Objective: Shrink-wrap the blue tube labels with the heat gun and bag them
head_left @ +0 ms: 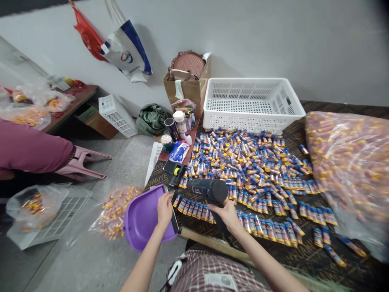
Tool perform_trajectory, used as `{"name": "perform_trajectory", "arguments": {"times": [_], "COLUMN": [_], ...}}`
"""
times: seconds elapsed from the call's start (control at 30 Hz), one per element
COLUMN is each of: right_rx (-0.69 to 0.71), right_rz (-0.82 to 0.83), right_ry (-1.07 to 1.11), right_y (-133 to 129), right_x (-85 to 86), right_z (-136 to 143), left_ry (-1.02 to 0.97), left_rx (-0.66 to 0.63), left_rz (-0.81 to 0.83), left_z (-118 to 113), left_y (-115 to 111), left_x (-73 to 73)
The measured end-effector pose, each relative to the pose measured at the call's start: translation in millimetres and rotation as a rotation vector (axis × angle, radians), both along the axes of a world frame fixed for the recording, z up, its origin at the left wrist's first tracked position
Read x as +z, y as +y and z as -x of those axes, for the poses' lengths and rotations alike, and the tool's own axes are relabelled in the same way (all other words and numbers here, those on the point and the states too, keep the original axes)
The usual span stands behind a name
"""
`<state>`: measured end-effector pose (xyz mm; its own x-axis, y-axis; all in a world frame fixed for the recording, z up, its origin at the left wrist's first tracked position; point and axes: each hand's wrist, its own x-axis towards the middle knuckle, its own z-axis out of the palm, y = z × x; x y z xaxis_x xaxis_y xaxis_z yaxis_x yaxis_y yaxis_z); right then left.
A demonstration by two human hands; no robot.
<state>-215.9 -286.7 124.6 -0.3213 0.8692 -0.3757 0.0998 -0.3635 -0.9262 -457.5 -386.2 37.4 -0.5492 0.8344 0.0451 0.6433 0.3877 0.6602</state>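
My right hand is wrapped round a black hair dryer, its barrel lying above rows of small wrapped tubes with blue and yellow ends. At the upper edge of a purple dustpan, my left hand has its fingers pressed together; what they hold, if anything, is too small to tell. Many more tubes lie loosely heaped on the dark patterned table cover. Beyond my left hand sits a black tape dispenser with yellow tape.
Behind the heap stands a white crate. A large clear bag of tubes lies at the right. Bottles and a cardboard box stand at the back. A person's sleeve shows at the left.
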Motion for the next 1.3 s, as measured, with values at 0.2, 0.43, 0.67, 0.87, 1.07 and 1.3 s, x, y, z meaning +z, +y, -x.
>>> {"name": "perform_trajectory", "arguments": {"times": [0.2,0.43,0.67,0.87,1.07,1.3], "right_rx": [-0.118,-0.591,-0.749,-0.693,-0.518,-0.363], "right_rz": [-0.003,0.061,0.134,0.152,0.087,0.111], "right_ry": [-0.182,-0.393,-0.336,-0.294,-0.231,-0.259], "right_y": [-7.6,-31.5,-52.4,-56.3,-43.0,-41.4], "right_x": [24.2,65.6,74.9,54.1,31.5,44.2], "right_z": [-54.4,-162.5,-183.5,-180.5,-164.7,-139.8], "left_ry": [0.146,0.275,0.445,0.645,0.483,0.161], "left_rx": [-0.205,-0.978,-1.556,-1.496,-1.099,-0.458], "left_rz": [0.033,0.010,-0.054,-0.025,-0.025,-0.022], "left_z": [-18.4,-136.1,-181.5,-157.1,-119.8,-56.3], "left_y": [27.3,129.1,169.0,180.5,163.7,96.2], "left_x": [-12.2,-25.2,-47.4,-38.7,-3.2,8.6]}}
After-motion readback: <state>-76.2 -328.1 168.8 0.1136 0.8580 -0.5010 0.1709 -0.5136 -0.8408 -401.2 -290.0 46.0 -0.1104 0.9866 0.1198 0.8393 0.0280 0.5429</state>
